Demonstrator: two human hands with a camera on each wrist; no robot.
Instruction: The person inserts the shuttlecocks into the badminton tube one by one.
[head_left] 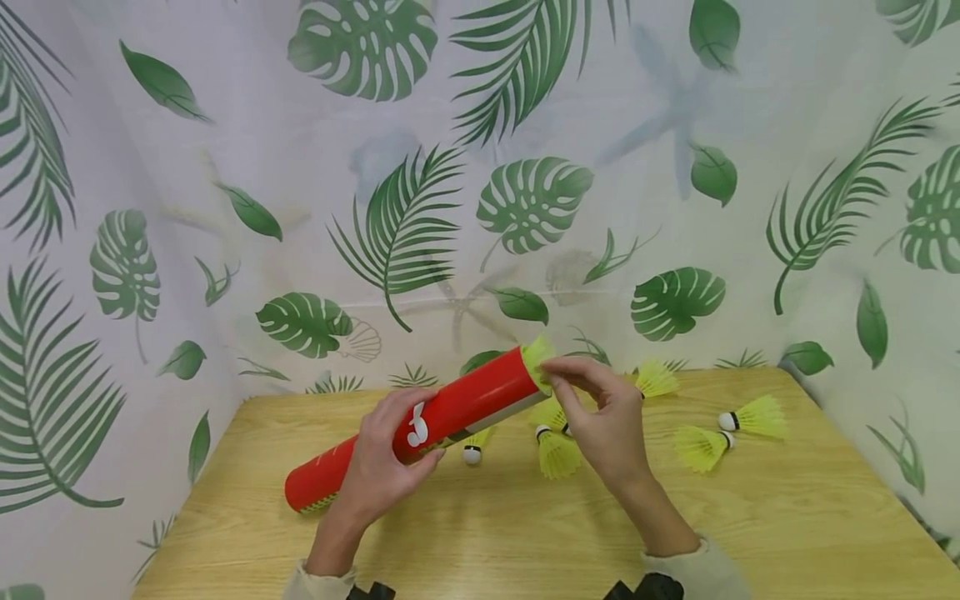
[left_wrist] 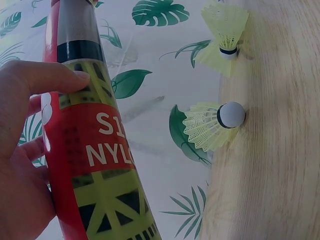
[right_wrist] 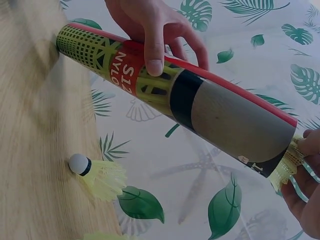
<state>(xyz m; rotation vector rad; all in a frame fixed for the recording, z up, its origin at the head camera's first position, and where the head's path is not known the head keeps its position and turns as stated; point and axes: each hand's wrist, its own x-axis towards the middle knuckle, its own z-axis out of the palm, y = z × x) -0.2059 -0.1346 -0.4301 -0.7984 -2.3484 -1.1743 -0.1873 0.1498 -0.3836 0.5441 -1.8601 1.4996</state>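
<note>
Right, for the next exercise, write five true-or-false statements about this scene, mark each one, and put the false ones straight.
1. The left hand holds a red tube. True.
2. The tube stands upright. False: it is tilted.
3. The fingers of the right hand pinch a yellow shuttlecock at the tube's raised end. True.
4. Every shuttlecock is inside the tube. False: loose shuttlecocks lie on the wooden table.
5. The backdrop has green leaves on it. True.
</note>
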